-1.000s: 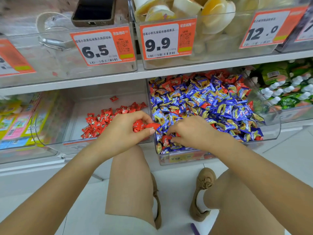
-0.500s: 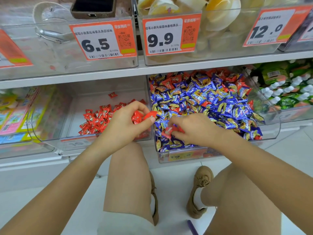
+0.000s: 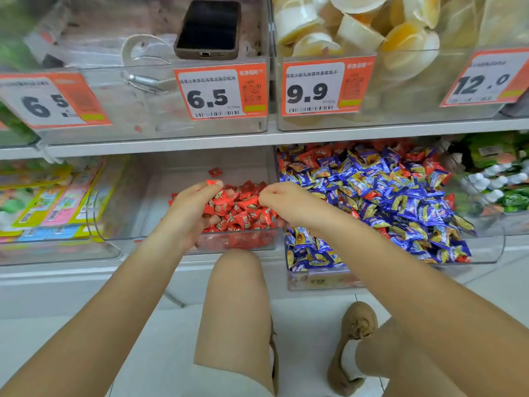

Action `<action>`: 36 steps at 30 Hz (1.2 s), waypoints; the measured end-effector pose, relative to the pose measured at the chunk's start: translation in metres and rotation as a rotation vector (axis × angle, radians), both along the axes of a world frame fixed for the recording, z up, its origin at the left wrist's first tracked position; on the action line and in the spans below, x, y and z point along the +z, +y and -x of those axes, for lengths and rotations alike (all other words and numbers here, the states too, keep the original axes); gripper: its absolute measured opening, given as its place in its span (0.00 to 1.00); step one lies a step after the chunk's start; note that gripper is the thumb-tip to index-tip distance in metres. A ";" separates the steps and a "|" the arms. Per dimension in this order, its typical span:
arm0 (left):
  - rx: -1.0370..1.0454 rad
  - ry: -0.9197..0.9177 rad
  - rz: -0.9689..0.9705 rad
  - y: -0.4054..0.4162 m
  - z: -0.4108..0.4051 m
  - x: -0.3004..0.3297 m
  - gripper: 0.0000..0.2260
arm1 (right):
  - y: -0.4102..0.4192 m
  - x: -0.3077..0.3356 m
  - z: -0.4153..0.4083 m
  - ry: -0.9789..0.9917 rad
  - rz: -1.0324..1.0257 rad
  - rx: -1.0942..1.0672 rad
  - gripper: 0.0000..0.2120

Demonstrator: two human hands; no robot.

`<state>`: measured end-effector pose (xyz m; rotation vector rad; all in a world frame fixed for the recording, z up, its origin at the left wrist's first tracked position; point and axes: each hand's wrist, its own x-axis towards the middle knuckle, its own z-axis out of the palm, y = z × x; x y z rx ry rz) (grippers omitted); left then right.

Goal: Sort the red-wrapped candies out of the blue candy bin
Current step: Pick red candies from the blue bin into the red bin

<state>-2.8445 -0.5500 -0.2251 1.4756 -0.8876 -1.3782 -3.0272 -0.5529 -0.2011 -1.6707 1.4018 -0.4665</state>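
Observation:
A clear bin [image 3: 486,253] on the lower shelf is heaped with blue-wrapped candies [image 3: 386,196], and red-wrapped ones [image 3: 315,157] are mixed in, mostly toward its back. To its left stands a clear bin [image 3: 160,196] with a pile of red candies [image 3: 246,216]. Over that pile my left hand [image 3: 191,213] grips a few red candies, one of them pinched at its fingertips. My right hand [image 3: 289,202] reaches across the divider between the bins, its fingertips above the red pile and pinching a small red candy.
The upper shelf carries clear bins with orange price tags [image 3: 220,93]; a phone [image 3: 207,27] lies in one and jelly cups [image 3: 357,30] fill another. Colourful packs [image 3: 57,196] sit at the left, green packs [image 3: 503,179] at the right. My knee [image 3: 237,282] and shoe [image 3: 355,339] are below.
Both hands have moved left and up from the front of the blue candy bin to above the red pile, carrying red candies. The view has shifted closer to the shelf.

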 end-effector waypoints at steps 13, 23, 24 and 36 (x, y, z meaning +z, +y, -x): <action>0.071 0.197 -0.231 -0.031 -0.033 0.001 0.17 | -0.031 -0.006 -0.066 0.033 -0.028 0.102 0.32; -0.261 -0.582 0.468 0.002 0.059 0.010 0.10 | 0.032 -0.002 0.091 0.380 0.526 -0.004 0.12; -0.309 -0.655 0.535 0.006 0.072 0.010 0.11 | 0.034 -0.007 0.110 0.440 0.553 -0.041 0.13; -0.733 -1.116 0.491 -0.025 0.185 -0.004 0.28 | 0.038 -0.040 0.221 0.454 0.497 -0.375 0.25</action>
